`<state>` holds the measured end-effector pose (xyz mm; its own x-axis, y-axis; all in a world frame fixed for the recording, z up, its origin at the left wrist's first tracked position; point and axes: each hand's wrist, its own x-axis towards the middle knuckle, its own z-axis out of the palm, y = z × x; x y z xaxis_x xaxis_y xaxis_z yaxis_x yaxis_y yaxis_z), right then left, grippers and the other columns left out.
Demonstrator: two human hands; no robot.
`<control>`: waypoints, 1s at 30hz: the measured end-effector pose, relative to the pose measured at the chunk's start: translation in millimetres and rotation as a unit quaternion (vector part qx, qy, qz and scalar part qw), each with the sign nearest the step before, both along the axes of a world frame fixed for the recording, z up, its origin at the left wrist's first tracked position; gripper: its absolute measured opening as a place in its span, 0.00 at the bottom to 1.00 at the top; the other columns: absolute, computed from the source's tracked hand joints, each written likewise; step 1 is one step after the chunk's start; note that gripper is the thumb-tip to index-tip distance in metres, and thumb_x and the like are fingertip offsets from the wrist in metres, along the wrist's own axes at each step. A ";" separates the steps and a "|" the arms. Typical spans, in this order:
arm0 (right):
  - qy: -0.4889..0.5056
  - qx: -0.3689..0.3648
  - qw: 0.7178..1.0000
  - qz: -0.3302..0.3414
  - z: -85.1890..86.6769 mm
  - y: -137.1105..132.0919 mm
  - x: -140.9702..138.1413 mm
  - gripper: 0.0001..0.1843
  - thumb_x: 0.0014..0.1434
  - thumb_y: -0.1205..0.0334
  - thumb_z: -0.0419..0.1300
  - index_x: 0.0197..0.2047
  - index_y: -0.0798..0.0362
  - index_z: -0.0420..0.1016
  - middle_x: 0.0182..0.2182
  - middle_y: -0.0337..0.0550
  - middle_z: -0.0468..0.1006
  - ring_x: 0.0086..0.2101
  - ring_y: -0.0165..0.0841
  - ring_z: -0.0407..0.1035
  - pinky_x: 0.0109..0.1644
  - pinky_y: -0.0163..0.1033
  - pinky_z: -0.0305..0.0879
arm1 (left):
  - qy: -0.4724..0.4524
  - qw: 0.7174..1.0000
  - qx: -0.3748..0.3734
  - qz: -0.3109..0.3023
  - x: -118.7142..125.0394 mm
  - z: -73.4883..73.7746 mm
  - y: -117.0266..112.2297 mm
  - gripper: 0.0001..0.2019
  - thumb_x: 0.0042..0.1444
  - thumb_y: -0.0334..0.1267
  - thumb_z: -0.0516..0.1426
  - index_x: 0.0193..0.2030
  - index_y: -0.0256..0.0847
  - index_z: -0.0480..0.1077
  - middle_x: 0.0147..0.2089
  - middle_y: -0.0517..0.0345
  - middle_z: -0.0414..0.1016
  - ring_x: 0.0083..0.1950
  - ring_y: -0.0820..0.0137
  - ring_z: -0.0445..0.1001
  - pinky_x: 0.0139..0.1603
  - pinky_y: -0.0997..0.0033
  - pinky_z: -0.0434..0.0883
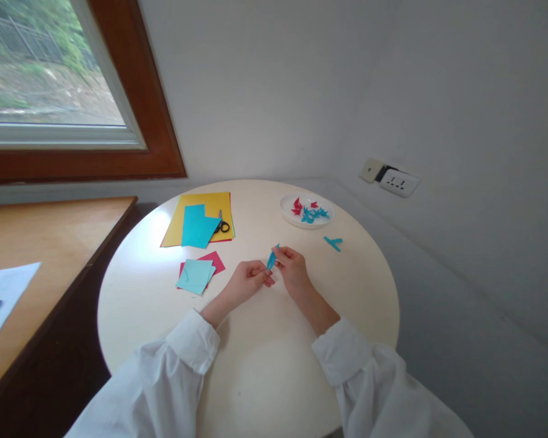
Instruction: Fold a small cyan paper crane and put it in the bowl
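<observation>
A small folded strip of blue paper (271, 260) is held upright between my two hands, above the middle of the round table. My left hand (249, 278) pinches its lower end with thumb and fingers. At the upper end, the fingertips of my right hand (292, 266) are closed on the same paper. Some of the fold is hidden by my fingers. To the right of my hands lie blue paper strips (333, 244), crossing each other. Behind them, a white dish (285, 214) holds several small folded pieces in red (296, 207) and blue (313, 215).
On the round table (260, 377), left of my hands, are light blue squares (195, 275) over red paper (217, 261). Farther back, blue sheets (194, 228) and black-handled scissors (223, 227) rest on yellow paper (210, 199). A wooden desk (73, 231) stands left; a wall socket (398, 182) is right.
</observation>
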<state>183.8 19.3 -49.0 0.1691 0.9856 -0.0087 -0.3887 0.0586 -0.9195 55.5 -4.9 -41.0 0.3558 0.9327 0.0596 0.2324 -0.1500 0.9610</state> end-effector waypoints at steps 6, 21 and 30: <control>-0.005 0.004 1.000 0.001 0.3 -0.2 0.4 0.16 0.35 0.55 0.68 0.15 0.53 0.66 0.14 0.31 0.62 0.20 0.24 0.52 0.26 0.35 0.50 | 0.008 1.000 0.003 -0.002 0.3 1.8 -0.1 0.12 0.52 0.42 0.52 0.24 0.36 0.69 0.27 0.54 0.77 0.29 0.71 0.73 0.31 0.74 0.66; 0.035 -0.020 0.999 -0.001 2.2 -0.1 -0.6 0.16 0.33 0.56 0.68 0.15 0.53 0.65 0.15 0.31 0.62 0.20 0.24 0.53 0.26 0.34 0.50 | -0.012 0.999 -0.024 0.020 0.9 -0.6 -0.3 0.13 0.51 0.44 0.54 0.25 0.36 0.70 0.26 0.54 0.76 0.29 0.71 0.73 0.32 0.73 0.67; 0.000 0.008 0.999 0.047 -0.5 -3.3 -3.9 0.17 0.36 0.53 0.68 0.14 0.53 0.65 0.13 0.31 0.61 0.19 0.24 0.52 0.24 0.34 0.49 | -0.038 0.999 -0.035 0.013 2.6 -0.9 0.7 0.20 0.49 0.54 0.54 0.27 0.35 0.71 0.28 0.53 0.77 0.30 0.69 0.73 0.32 0.72 0.69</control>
<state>179.9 16.1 -49.5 0.0748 0.9972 0.0074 -0.3924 0.0362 -0.9191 58.1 -4.1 -42.0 0.3290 0.9442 0.0190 0.1613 -0.0760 0.9840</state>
